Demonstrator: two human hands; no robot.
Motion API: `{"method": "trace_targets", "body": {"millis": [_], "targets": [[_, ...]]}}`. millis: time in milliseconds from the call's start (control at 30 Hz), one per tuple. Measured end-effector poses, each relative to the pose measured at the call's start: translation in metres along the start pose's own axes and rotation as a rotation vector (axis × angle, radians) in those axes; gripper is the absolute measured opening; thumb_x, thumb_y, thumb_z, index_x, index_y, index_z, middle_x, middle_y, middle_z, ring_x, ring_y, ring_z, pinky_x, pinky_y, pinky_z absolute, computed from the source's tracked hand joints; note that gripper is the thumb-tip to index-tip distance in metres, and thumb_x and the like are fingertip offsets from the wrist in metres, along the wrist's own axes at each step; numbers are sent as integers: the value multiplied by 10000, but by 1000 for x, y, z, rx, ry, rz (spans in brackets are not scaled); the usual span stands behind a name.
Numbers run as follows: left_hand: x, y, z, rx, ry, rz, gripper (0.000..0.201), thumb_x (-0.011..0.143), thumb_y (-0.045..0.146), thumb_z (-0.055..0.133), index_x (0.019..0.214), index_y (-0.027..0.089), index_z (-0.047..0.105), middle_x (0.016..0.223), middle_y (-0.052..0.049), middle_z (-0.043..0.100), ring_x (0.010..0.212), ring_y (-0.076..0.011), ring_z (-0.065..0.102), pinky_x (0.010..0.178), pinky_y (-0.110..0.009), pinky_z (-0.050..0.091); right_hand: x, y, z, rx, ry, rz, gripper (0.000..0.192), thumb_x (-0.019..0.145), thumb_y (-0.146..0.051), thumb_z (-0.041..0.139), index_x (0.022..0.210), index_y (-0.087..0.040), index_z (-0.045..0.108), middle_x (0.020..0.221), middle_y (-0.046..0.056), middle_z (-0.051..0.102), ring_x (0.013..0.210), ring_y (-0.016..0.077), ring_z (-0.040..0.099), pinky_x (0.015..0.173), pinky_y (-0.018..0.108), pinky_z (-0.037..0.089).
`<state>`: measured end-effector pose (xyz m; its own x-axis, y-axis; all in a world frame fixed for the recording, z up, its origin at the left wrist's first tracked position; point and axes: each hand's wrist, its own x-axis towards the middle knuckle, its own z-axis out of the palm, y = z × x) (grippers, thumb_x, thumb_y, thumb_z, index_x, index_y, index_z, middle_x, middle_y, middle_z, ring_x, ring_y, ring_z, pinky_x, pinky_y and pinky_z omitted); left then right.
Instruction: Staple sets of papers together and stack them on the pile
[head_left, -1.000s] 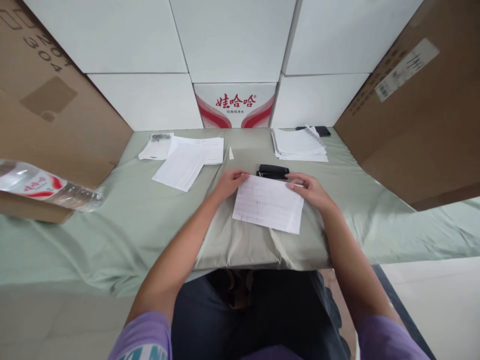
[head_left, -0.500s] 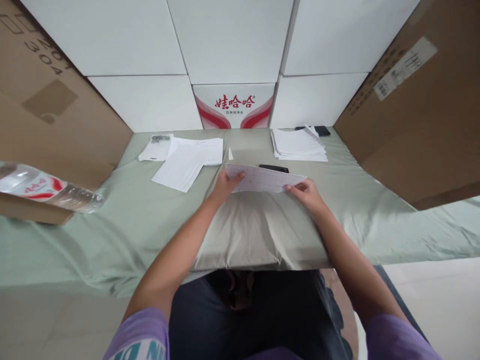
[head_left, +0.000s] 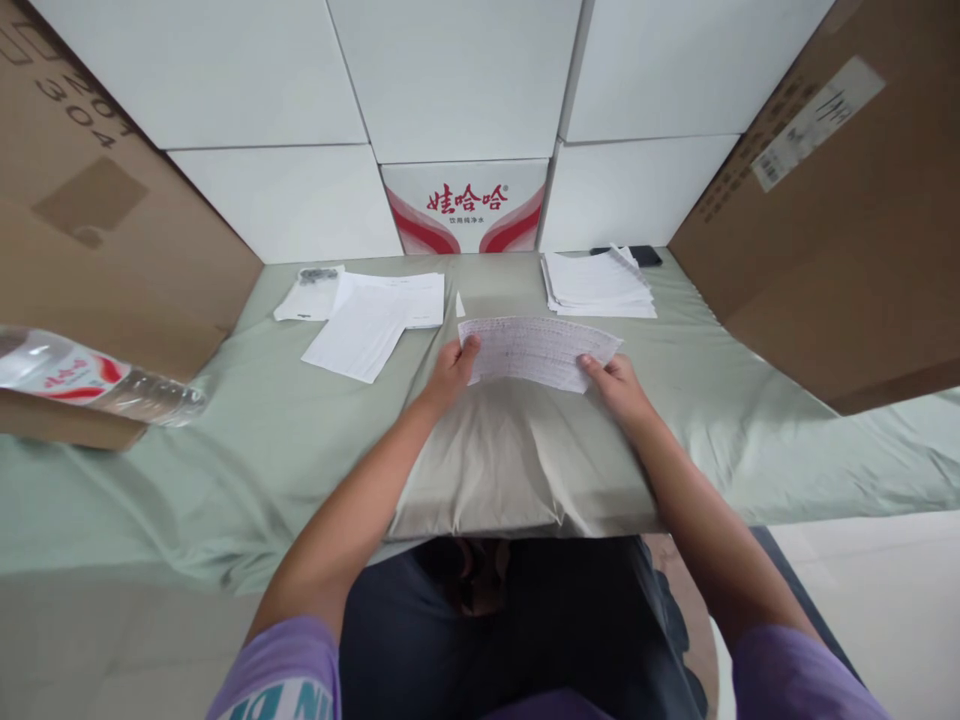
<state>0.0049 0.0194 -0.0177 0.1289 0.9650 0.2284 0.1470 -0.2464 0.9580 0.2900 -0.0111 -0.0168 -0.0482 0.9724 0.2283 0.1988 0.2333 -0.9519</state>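
Left hand: the left hand (head_left: 448, 375) pinches the lower left corner of a printed sheet (head_left: 537, 351), thumb on top, fingers closed on the paper.
Right hand: the right hand (head_left: 616, 385) grips the sheet's lower right corner the same way; the two hands stand apart, a corner each, so the page stays taut and flat rather than sagging.
Printed sheet: raised off the cloth and tilted toward the wearer, its printed face up, apparently to be read or checked; it hangs over the middle of the table, and whatever lies behind it is hidden.
Tablecloth: a pale green cloth (head_left: 225, 440) drapes the table and bunches beneath the sheet.
Loose papers: a few sheets (head_left: 371, 318) lie fanned to the left of the held sheet, near the back.
Paper stack: a squared pile (head_left: 598, 287) sits behind and to the right of the held sheet, a dark flat object (head_left: 646, 255) just beyond it.
Water bottle: a clear bottle (head_left: 90, 377) lies on its side far left of the sheet, beside a cardboard carton (head_left: 97, 210).
Backdrop: white boxes (head_left: 450, 70) wall in the table; one red-lettered box (head_left: 466, 206) stands directly behind the sheet.
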Motion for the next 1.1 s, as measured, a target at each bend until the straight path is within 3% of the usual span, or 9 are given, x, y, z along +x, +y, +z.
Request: {"method": "trace_targets", "body": {"millis": [167,367,467,600,733,867,967,1100], "targets": [[0,5,1,-63,-11,-7,591,853,725,495,978,172,663,862,-89,702,928,-236,670,747,-321,533,1,1,-2,-52,-42,7,516,819,-669,629,1016,-210,761,1001,71,750,1059,283,669,978,427,512],[2,0,5,-103,-69,-26,622,896,702,444,1119,161,656,1042,-127,726,1064,-260,662,894,-370,531,1,1,-2,-75,-88,10,519,833,-662,615,1059,-217,755,1049,67,746,1115,284,650,1038,442,475],[3,-3,6,-76,-42,-13,620,920,680,419,1201,170,634,1153,-138,707,1150,-261,635,983,-388,497,0,1,-2,-74,-116,29,516,840,-655,612,1081,-220,750,1075,67,745,1106,278,657,1045,440,471],[4,-5,7,24,14,49,604,947,643,396,1274,179,601,1252,-136,670,1283,-253,557,1099,-391,407,0,0,-4,-27,-75,92,534,853,-667,585,1047,-197,751,1001,78,756,959,267,698,907,420,546],[5,-6,10,95,-55,52,554,974,587,377,1261,172,606,1242,-129,679,1238,-260,586,1091,-403,410,3,-3,-7,-37,1,103,547,843,-662,595,1073,-184,729,951,77,754,884,259,699,792,392,565],[6,-8,11,149,-79,24,480,969,514,437,1283,182,584,1245,-117,680,1200,-262,604,1047,-392,440,6,-9,-14,-42,-82,172,472,829,-595,639,1034,-178,725,874,61,743,740,216,670,698,354,554],[9,-10,8,165,-83,-47,411,952,476,473,1193,186,635,1174,-112,711,1117,-272,641,990,-402,474,7,-13,-22,-46,-148,265,386,807,-505,687,1024,-186,718,717,29,692,536,146,552,502,280,460],[11,-12,2,142,-210,-133,298,878,456,584,943,195,713,969,-96,758,936,-275,688,847,-384,530,8,-14,-31,-44,-41,342,330,794,-449,695,1018,-207,687,583,-11,595,436,102,419,401,242,314]]}}
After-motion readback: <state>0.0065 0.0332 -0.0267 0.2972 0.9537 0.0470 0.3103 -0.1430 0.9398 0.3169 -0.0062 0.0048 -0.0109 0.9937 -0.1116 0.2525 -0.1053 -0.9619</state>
